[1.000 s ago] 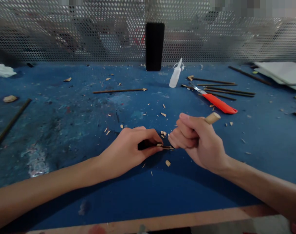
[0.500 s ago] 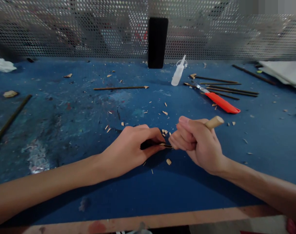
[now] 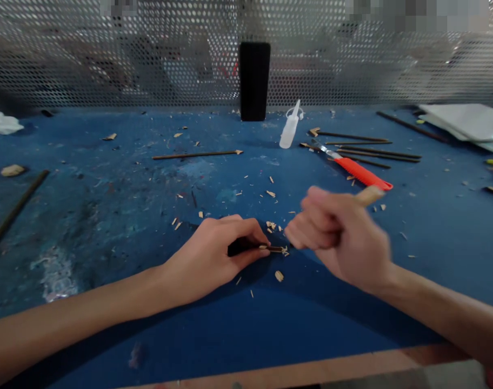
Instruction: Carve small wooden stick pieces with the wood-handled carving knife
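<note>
My left hand rests low on the blue workbench, pinching a thin dark stick with a pale shaved end. Wood shavings lie around that end. My right hand, blurred by motion, is a fist just beside the stick's tip. It grips a tool with a pale wooden handle sticking out past the thumb side. Any blade on that tool is hidden by my fingers, so I cannot tell its kind.
The blue workbench is scattered with wood chips. Farther back lie a red-handled craft knife, several thin sticks, a plastic squeeze bottle, a black block and white sheets, before a perforated metal screen.
My right hand has moved rightward, away from the stick's tip, and blurs with the motion. My left hand and its stick have stayed nearly in place.
</note>
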`<action>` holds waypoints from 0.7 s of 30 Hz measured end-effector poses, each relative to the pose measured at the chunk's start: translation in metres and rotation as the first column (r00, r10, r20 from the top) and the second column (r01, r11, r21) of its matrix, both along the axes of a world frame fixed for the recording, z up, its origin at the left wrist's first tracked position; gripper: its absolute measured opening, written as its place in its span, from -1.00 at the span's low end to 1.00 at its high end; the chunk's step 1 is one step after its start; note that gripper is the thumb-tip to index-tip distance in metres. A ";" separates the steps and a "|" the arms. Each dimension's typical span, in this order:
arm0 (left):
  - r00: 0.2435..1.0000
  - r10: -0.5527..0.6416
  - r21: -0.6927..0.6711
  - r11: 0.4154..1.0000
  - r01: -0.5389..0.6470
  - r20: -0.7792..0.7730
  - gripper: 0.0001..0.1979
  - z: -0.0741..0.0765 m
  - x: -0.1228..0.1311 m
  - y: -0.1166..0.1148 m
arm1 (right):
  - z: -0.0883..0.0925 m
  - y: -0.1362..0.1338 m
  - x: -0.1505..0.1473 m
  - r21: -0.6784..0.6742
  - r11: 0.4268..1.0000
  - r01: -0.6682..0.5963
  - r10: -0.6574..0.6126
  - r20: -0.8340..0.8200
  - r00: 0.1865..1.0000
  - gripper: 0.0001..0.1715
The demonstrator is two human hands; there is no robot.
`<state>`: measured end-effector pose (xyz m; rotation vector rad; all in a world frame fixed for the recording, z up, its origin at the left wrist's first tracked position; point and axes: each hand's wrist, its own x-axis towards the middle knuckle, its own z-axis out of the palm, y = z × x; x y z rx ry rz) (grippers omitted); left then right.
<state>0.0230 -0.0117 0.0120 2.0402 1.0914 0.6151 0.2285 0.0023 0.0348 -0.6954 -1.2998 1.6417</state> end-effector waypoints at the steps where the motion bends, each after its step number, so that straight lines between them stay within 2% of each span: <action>1: 1.000 0.010 -0.010 1.000 -0.010 0.006 -0.95 0.000 0.000 0.000 | 0.004 0.002 0.002 0.042 0.998 0.045 -0.046 0.017 0.999 -0.38; 3: 0.998 0.046 -0.025 0.999 -0.044 0.047 -0.94 0.001 0.000 0.000 | 0.006 0.007 0.008 0.166 0.977 0.133 -0.153 0.110 0.982 -0.38; 5: 0.987 0.104 -0.036 0.994 -0.100 0.126 -0.93 0.002 -0.001 -0.001 | 0.001 0.010 0.014 0.341 0.933 0.118 -0.217 0.269 0.938 -0.40; 6: 0.976 0.138 -0.038 0.990 -0.133 0.171 -0.93 0.003 -0.002 -0.002 | -0.003 0.011 0.016 0.478 0.878 0.031 -0.245 0.392 0.887 -0.43; 7: 0.963 0.172 -0.040 0.985 -0.167 0.207 -0.93 0.004 -0.002 -0.002 | -0.007 0.012 0.018 0.597 0.798 -0.083 -0.279 0.488 0.827 -0.49; 9: 0.940 0.227 -0.032 0.973 -0.227 0.254 -0.91 0.004 -0.003 -0.002 | -0.012 0.012 0.020 0.739 0.612 -0.281 -0.391 0.591 0.706 -0.67; 10: 0.932 0.246 -0.026 0.968 -0.248 0.265 -0.91 0.004 -0.003 -0.002 | -0.013 0.012 0.021 0.774 0.544 -0.324 -0.450 0.595 0.666 -0.76; 11: 0.927 0.257 -0.018 0.965 -0.262 0.274 -0.91 0.004 -0.003 -0.002 | -0.013 0.012 0.022 0.797 0.497 -0.342 -0.512 0.588 0.626 -0.83; 13: 0.923 0.258 -0.008 0.964 -0.267 0.285 -0.91 0.003 -0.004 -0.002 | -0.010 0.013 0.025 0.822 0.428 -0.376 -0.621 0.570 0.538 -0.82; 15: 0.925 0.250 0.002 0.965 -0.262 0.287 -0.91 0.001 -0.004 -0.001 | -0.007 0.013 0.028 0.810 0.382 -0.444 -0.664 0.575 0.478 -0.76; 17: 0.927 0.251 0.016 0.964 -0.266 0.279 -0.91 0.000 -0.004 -0.001 | -0.005 0.014 0.031 0.764 0.372 -0.527 -0.621 0.627 0.471 -0.77; 21: 0.933 0.247 0.032 0.964 -0.264 0.263 -0.91 0.001 -0.002 -0.002 | -0.002 0.015 0.036 0.655 0.418 -0.629 -0.468 0.749 0.469 -0.77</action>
